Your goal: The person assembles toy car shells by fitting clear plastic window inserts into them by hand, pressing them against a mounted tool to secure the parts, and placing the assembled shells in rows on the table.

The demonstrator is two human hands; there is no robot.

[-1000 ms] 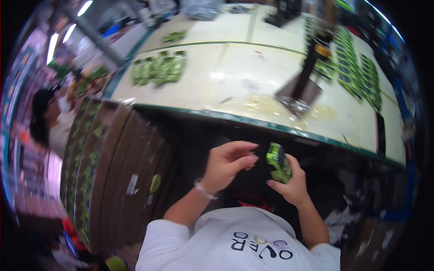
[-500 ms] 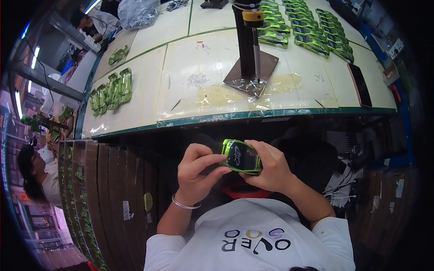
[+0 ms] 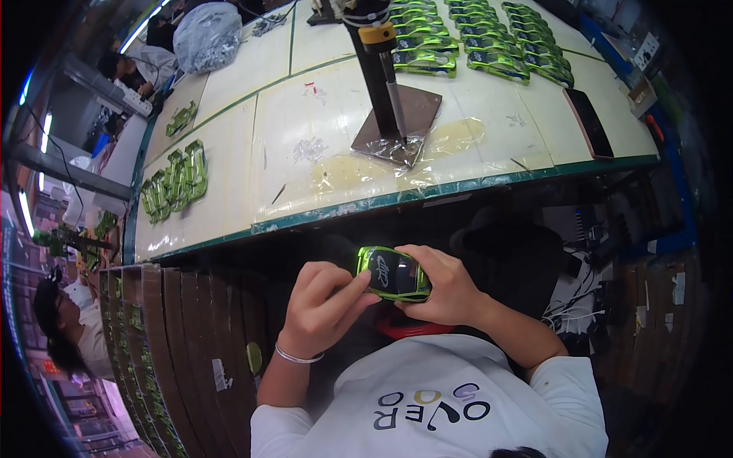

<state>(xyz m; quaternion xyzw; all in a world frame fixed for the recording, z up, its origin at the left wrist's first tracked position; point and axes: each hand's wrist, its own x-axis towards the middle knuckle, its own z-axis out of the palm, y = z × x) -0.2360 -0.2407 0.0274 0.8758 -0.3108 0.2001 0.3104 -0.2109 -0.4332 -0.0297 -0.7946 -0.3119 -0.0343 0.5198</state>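
Both hands hold a green toy car (image 3: 393, 273) below the counter (image 3: 252, 183) edge. The right hand (image 3: 447, 286) wraps its fingers around the car's far end; the left hand (image 3: 324, 305) pinches its near end. Beyond the car, a metal stand (image 3: 385, 84) rises on the counter, with rows of green car shells (image 3: 489, 46) behind it.

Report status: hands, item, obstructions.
Both hands, left hand and right hand, grip green toy car below table edge. Nothing between them.
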